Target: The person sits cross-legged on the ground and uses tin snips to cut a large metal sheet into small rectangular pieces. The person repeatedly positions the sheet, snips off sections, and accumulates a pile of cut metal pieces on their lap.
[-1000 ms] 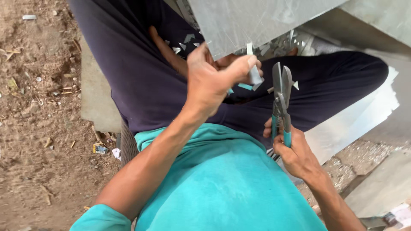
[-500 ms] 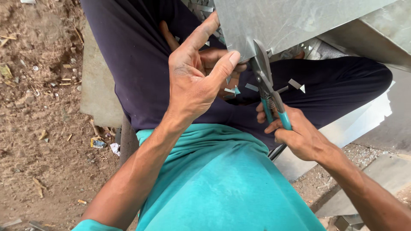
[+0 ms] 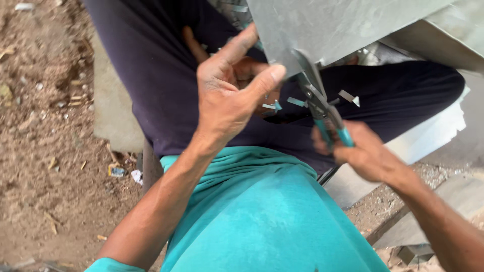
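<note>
A grey metal sheet (image 3: pixel 343 25) hangs over my lap at the top of the view. My left hand (image 3: pixel 227 95) is at its lower left corner, thumb and forefinger spread apart; the forefinger reaches the sheet's edge and the thumb sits just under the corner. Nothing is gripped between them. My right hand (image 3: pixel 368 156) is closed on the teal handles of tin snips (image 3: pixel 315 98), whose blades meet the sheet's lower edge. Small cut metal scraps (image 3: pixel 348 95) lie on my dark trousers (image 3: pixel 151 75).
I sit in a teal shirt (image 3: pixel 262 211) on a low seat. Dirt ground (image 3: pixel 45 151) with litter lies to the left, beside a flat grey slab (image 3: pixel 113 116). More pale sheets (image 3: pixel 438 131) are stacked at the right, with rubble below them.
My left hand let go of a small strip and moved up to the sheet's corner. My right hand swung the snips from upright by my lap onto the sheet's edge.
</note>
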